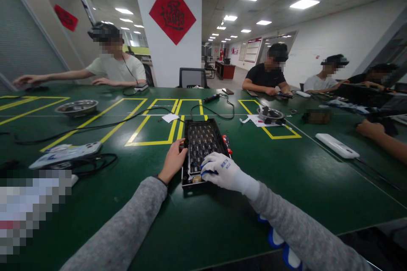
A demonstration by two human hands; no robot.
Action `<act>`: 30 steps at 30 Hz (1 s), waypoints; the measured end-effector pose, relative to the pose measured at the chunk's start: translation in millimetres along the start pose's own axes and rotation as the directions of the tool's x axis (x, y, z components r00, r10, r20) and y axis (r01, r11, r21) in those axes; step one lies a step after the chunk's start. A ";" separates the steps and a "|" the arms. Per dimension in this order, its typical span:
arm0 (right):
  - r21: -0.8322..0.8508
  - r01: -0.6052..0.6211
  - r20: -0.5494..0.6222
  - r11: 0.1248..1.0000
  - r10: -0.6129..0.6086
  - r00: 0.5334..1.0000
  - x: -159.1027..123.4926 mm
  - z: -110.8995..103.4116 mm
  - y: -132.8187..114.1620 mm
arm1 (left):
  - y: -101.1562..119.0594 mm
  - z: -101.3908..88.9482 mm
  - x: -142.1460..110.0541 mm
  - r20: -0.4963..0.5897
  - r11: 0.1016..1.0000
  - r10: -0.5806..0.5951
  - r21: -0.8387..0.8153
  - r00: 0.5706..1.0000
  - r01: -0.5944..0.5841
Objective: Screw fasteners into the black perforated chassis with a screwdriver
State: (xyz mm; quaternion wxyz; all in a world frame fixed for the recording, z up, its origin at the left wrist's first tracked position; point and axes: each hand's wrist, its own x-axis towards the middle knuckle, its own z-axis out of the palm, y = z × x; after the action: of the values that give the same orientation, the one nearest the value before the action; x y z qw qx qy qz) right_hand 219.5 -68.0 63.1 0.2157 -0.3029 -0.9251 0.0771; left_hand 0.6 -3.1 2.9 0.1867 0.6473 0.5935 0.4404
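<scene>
A black open-topped case [190,129] lies on the green table in front of me, with rows of shiny, rounded metallic parts inside. My bare left hand [173,161] grips the case's left wall, thumb over the rim. Over the near right part of the case is my right hand [224,172], in a white glove with blue fingertips. Its fingers are curled down into the case, and what they pinch is hidden. A small yellowish part [196,179] shows at the near end, beside the gloved fingertips. Against the case's right side lies a red-and-black tool [227,145], partly covered.
Metal bowls [77,108] stand left and right; the right bowl [271,114] holds dark parts. A black cable [127,115] crosses the table. A white power strip [337,145] lies right, a phone [71,152] left. Several people sit around the table, one person's hand [370,129] at right.
</scene>
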 end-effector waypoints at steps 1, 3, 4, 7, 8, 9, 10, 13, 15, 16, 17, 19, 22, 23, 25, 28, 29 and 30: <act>0.000 0.000 0.001 1.000 0.000 1.000 0.0 0.0 0.0 | -0.3 0.1 0.1 0.000 1.000 -0.002 -0.001 1.000 0.002; -0.001 -0.001 0.003 1.000 0.001 1.000 0.2 -0.4 -0.2 | -1.2 0.4 0.5 -0.003 1.000 -0.004 -0.003 1.000 0.004; -0.001 -0.002 0.004 1.000 0.002 1.000 0.4 -0.7 -0.5 | -1.7 0.5 0.6 -0.005 1.000 -0.003 -0.003 1.000 0.003; 0.009 -0.013 0.011 1.000 0.013 1.000 0.5 -2.8 -1.9 | -2.5 0.6 0.9 -0.010 1.000 0.008 -0.001 1.000 -0.008; 0.016 -0.017 0.013 1.000 0.017 1.000 0.3 -3.8 -2.5 | -2.6 0.6 0.9 -0.009 1.000 0.012 -0.001 1.000 -0.012; 0.024 -0.019 0.017 1.000 0.018 1.000 0.2 -5.0 -3.2 | -2.7 0.6 0.9 -0.009 1.000 0.014 0.001 1.000 -0.014; 0.035 -0.018 0.023 0.999 0.018 1.000 0.0 -6.2 -3.9 | -2.9 0.6 0.9 -0.008 1.000 0.016 0.004 1.000 -0.016; 0.063 -0.009 0.037 0.998 0.007 0.999 -0.4 -9.8 -5.6 | -3.8 0.7 1.2 -0.007 0.999 0.026 0.020 1.000 -0.026; 0.073 -0.002 0.032 0.997 0.000 0.999 -0.4 -10.9 -6.1 | -4.7 0.9 1.5 -0.011 0.999 0.033 0.028 0.999 -0.033; 0.075 0.001 0.027 0.997 -0.003 1.000 -0.3 -11.1 -6.2 | -5.2 1.0 1.7 -0.013 0.999 0.036 0.029 0.999 -0.035; 0.076 0.003 0.021 0.997 -0.004 1.000 -0.3 -10.9 -6.2 | -5.7 1.2 1.8 -0.016 0.999 0.037 0.028 0.999 -0.036; 0.080 -0.001 0.006 0.997 0.000 1.000 -0.2 -10.3 -6.1 | -6.5 1.5 1.8 -0.017 0.999 0.037 0.023 0.999 -0.036; 0.090 -0.015 -0.017 0.996 0.017 1.000 -0.3 -10.0 -6.5 | -7.4 1.9 1.9 -0.014 0.999 0.031 0.019 0.999 -0.030; 0.095 -0.018 -0.023 0.995 0.020 1.000 -0.4 -10.2 -6.8 | -7.6 2.0 2.0 -0.013 0.999 0.030 0.019 0.999 -0.029; 0.108 -0.018 -0.028 0.994 0.021 0.999 -0.7 -10.3 -6.9 | -8.0 2.3 2.3 -0.014 0.999 0.027 0.017 1.000 -0.027; 0.136 -0.022 -0.035 0.990 0.027 0.999 -1.3 -8.1 -5.6 | -8.0 2.5 2.7 -0.015 1.000 0.024 0.013 1.000 -0.024; 0.155 -0.024 -0.042 0.988 0.031 0.999 -1.6 -7.0 -5.0 | -7.8 2.5 2.7 -0.015 1.000 0.025 0.012 1.000 -0.025; 0.183 -0.024 -0.058 0.983 0.035 0.998 -1.9 -6.2 -4.5 | -7.5 2.4 2.6 -0.015 1.000 0.027 0.010 1.000 -0.027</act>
State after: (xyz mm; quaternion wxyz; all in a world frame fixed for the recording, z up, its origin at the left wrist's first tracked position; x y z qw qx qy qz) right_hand 221.3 -72.6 69.2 0.2694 -0.2979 -0.9026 0.1551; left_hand -2.3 1.7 -3.3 0.1729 0.6528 0.5884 0.4447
